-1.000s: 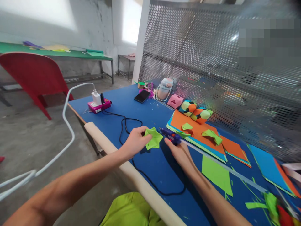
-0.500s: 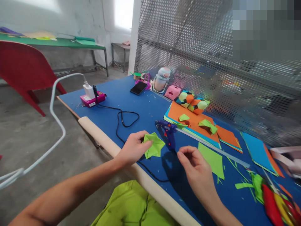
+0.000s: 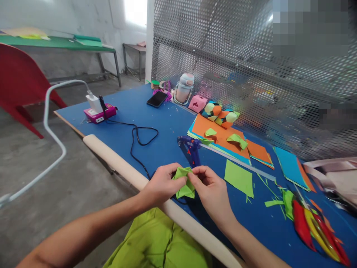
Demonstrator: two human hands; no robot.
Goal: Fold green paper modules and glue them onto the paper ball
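Observation:
A piece of folded green paper (image 3: 184,189) is held over the table's near edge. My left hand (image 3: 167,181) pinches it from the left, thumb on top. My right hand (image 3: 210,188) has its thumb and forefinger closed on the paper's upper right edge. Just beyond the hands, a blue glue gun (image 3: 192,148) stands with its nozzle pointing left. To the right of my right hand lies a flat green paper square (image 3: 239,178). Folded green pieces (image 3: 237,140) rest on a stack of orange paper (image 3: 214,128).
Scissors with red and yellow handles (image 3: 320,230) lie at the right among green scraps. A black cable (image 3: 134,143) runs from a pink power adapter box (image 3: 104,114). Farther back are a phone (image 3: 157,99), a bottle (image 3: 184,88) and folded paper balls (image 3: 213,110) before a perforated metal panel.
My right hand has moved left and taken hold of the folded green paper, which my left hand was holding alone. The whole view has shifted slightly.

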